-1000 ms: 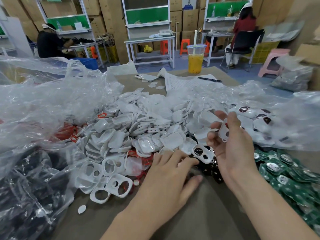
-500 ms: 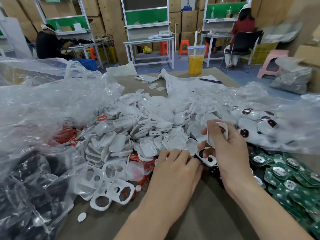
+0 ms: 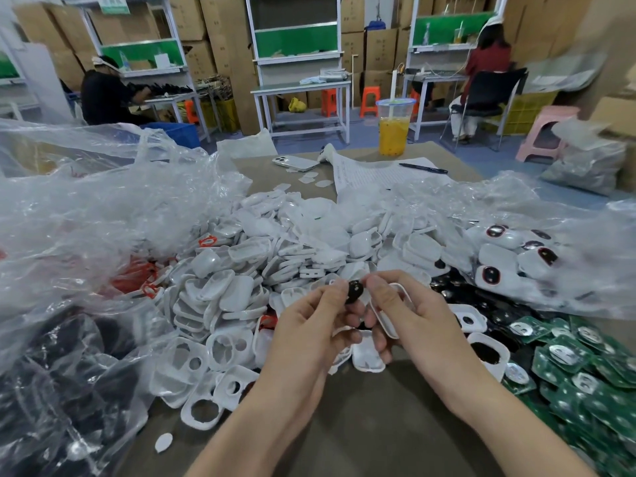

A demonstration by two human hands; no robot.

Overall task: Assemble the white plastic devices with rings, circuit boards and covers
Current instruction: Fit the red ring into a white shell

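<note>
Our left hand (image 3: 309, 325) pinches the black ring (image 3: 354, 291), our right hand (image 3: 413, 318) grips the white shell (image 3: 384, 320); we should seat it squarely.

Bright even indoor light; wide-angle edge bending; upper-right corner blurred.

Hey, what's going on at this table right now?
A person is putting small white plastic devices together by hand. The left hand pinches a small black part right next to a white shell gripped by the right hand; the part doesn't look seated yet. Behind the hands lies a heap of white shells. Green circuit boards are piled on the right, and a clear bag there holds what look like finished units.
</note>
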